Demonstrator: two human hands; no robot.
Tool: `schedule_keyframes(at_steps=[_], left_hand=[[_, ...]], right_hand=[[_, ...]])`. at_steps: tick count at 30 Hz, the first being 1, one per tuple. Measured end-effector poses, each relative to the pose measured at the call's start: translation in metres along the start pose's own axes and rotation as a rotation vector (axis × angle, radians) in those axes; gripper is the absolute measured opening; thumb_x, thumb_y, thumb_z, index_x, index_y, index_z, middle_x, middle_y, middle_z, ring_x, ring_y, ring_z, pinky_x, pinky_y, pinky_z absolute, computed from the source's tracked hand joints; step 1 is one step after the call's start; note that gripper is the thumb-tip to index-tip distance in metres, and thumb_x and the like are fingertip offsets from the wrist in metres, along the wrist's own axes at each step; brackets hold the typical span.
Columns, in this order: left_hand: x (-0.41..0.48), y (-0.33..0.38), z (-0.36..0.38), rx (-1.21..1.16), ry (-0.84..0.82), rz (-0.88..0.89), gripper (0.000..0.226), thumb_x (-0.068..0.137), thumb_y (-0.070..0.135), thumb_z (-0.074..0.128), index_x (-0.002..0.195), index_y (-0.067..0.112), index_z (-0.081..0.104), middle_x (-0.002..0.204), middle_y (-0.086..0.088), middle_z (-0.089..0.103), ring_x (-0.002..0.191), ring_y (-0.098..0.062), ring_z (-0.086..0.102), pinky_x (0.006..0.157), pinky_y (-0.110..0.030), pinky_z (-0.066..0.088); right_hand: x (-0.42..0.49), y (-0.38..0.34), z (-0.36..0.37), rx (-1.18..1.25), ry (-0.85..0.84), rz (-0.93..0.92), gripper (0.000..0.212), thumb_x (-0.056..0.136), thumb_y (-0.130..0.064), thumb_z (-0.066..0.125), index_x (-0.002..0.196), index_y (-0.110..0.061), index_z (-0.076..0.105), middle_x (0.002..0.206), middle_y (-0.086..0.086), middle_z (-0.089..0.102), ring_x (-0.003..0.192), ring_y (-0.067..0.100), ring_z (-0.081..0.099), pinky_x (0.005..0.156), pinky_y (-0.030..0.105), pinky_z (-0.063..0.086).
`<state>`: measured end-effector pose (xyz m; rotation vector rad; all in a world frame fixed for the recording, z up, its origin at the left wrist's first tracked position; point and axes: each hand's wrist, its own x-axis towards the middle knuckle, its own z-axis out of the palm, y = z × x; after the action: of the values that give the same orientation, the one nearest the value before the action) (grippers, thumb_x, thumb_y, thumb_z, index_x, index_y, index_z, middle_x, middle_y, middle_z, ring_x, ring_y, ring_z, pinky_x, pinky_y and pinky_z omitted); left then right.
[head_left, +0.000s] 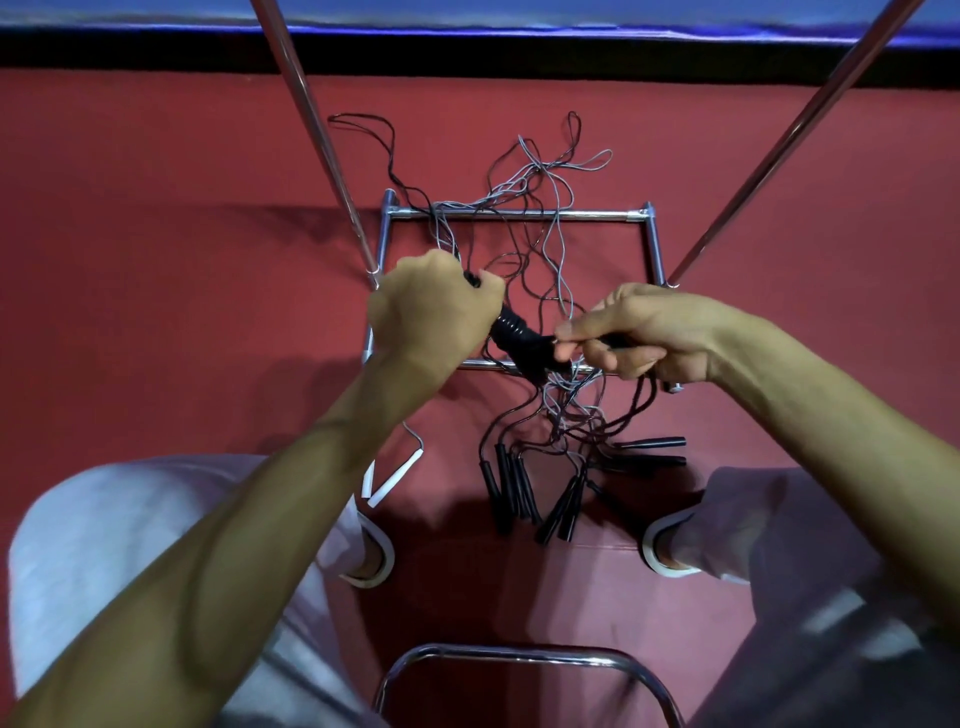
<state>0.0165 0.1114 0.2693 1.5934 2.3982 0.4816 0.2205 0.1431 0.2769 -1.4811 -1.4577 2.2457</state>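
Observation:
My left hand (431, 306) grips the upper end of a pair of black skipping-rope handles (519, 340) with cord wound round them. My right hand (628, 338) pinches the cord at the lower end of that bundle. Both hands are held above a chrome frame (519, 214) on the red floor. A tangle of black and grey ropes (540, 228) lies across the frame. Several more black handles (524, 488) lie on the floor below the hands. A rope with white handles (392, 480) lies to the left, partly hidden by my left forearm.
Two chrome poles (322, 140) (789, 135) slant up from the frame's corners. A chrome chair rail (524, 660) curves at the bottom between my knees. My feet in white slippers (374, 561) (670, 545) rest on the red floor. A dark and blue band runs along the top.

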Motion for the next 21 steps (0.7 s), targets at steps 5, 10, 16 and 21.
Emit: schedule_keyframes(at_steps=[5, 10, 16, 21], left_hand=[[-0.006, -0.006, 0.004, 0.060, -0.141, 0.024, 0.030, 0.091, 0.043, 0.056, 0.076, 0.017, 0.056, 0.078, -0.007, 0.052, 0.077, -0.032, 0.048, 0.068, -0.032, 0.037], [-0.001, -0.012, -0.001, 0.128, -0.311, 0.027, 0.031, 0.092, 0.045, 0.056, 0.078, 0.017, 0.053, 0.086, -0.006, 0.051, 0.084, -0.031, 0.048, 0.073, -0.032, 0.037], [-0.005, -0.011, -0.009, 0.137, -0.344, 0.035, 0.040, 0.091, 0.046, 0.055, 0.067, 0.016, 0.044, 0.078, -0.005, 0.047, 0.084, -0.032, 0.049, 0.072, -0.031, 0.037], [-0.013, -0.006, -0.009, 0.120, -0.310, 0.076, 0.042, 0.093, 0.044, 0.054, 0.063, 0.018, 0.041, 0.070, -0.003, 0.042, 0.082, -0.031, 0.047, 0.070, -0.031, 0.035]], right_hand=[[-0.008, 0.001, 0.005, -0.577, 0.059, -0.270, 0.012, 0.083, -0.003, 0.082, 0.092, -0.008, 0.076, 0.072, 0.009, 0.076, 0.065, 0.019, 0.071, 0.069, 0.026, 0.053], [-0.007, 0.005, 0.009, -0.846, 0.217, -0.491, 0.010, 0.080, -0.010, 0.085, 0.085, -0.019, 0.083, 0.070, -0.011, 0.076, 0.067, 0.001, 0.071, 0.067, 0.018, 0.055], [-0.010, 0.008, 0.009, -0.956, 0.152, -0.562, 0.014, 0.075, -0.032, 0.089, 0.083, -0.023, 0.081, 0.068, -0.004, 0.072, 0.058, 0.013, 0.061, 0.059, 0.033, 0.051], [-0.004, 0.014, 0.007, -0.913, 0.181, -0.586, 0.021, 0.086, -0.038, 0.081, 0.079, -0.018, 0.080, 0.065, 0.003, 0.070, 0.058, 0.019, 0.061, 0.059, 0.038, 0.051]])
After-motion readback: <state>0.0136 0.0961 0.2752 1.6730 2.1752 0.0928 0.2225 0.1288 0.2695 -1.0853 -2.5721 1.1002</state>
